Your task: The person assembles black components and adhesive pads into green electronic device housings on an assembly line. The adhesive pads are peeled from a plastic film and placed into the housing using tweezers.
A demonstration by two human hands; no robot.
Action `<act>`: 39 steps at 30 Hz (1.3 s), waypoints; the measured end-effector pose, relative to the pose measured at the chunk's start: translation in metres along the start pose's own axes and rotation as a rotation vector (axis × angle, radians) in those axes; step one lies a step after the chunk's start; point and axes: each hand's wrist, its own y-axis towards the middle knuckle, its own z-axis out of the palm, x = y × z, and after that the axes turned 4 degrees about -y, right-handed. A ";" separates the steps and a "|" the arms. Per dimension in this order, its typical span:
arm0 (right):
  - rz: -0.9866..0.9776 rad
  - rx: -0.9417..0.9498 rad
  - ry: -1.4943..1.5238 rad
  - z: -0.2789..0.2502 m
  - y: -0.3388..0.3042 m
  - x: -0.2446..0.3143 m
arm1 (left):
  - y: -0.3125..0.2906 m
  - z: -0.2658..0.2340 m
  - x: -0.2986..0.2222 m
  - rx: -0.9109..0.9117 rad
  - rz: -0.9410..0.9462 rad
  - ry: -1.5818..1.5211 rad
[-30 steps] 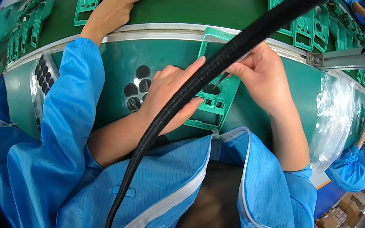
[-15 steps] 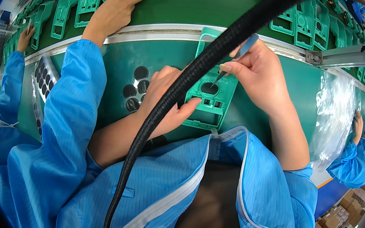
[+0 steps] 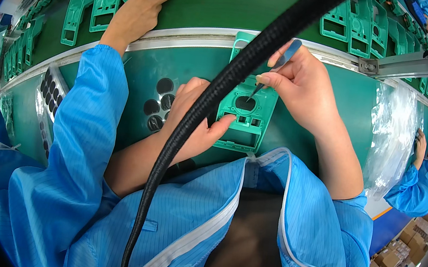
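A green plastic housing lies flat on the bench before me, with a dark round mesh disc in its circular opening. My left hand steadies the housing from its left side, thumb on its surface; a thick black cable crossing the view hides part of these fingers. Pinched in my right hand are grey-blue tweezers, their dark tip pointing down at the disc. Several loose black discs lie on clear film left of my left hand.
Behind a metal rail, several green housings stand on a green conveyor belt. A co-worker's hand touches one there. At left lies a sheet of black discs; clear plastic bags lie at right. The black cable crosses diagonally.
My hands and the housing stay almost still, the tweezers tip still at the disc. Housings on the belt have shifted slightly right. At far left, another person's hand has left the belt.
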 end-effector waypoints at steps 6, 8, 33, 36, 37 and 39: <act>-0.010 0.003 0.035 -0.001 -0.001 0.002 | 0.005 -0.005 -0.007 0.011 0.074 0.009; 0.006 0.017 0.024 -0.002 -0.001 0.004 | 0.004 -0.005 -0.009 0.000 0.063 0.056; 0.065 0.108 0.090 -0.014 -0.002 0.017 | 0.005 -0.008 -0.020 -0.032 0.025 0.038; 0.065 0.105 0.088 -0.013 -0.003 0.017 | 0.005 -0.008 -0.021 -0.033 0.037 0.044; 0.057 0.102 0.090 -0.013 -0.003 0.017 | 0.005 -0.008 -0.022 -0.031 0.036 0.048; 0.047 0.100 0.092 -0.013 -0.004 0.015 | 0.003 -0.007 -0.022 -0.031 0.035 0.052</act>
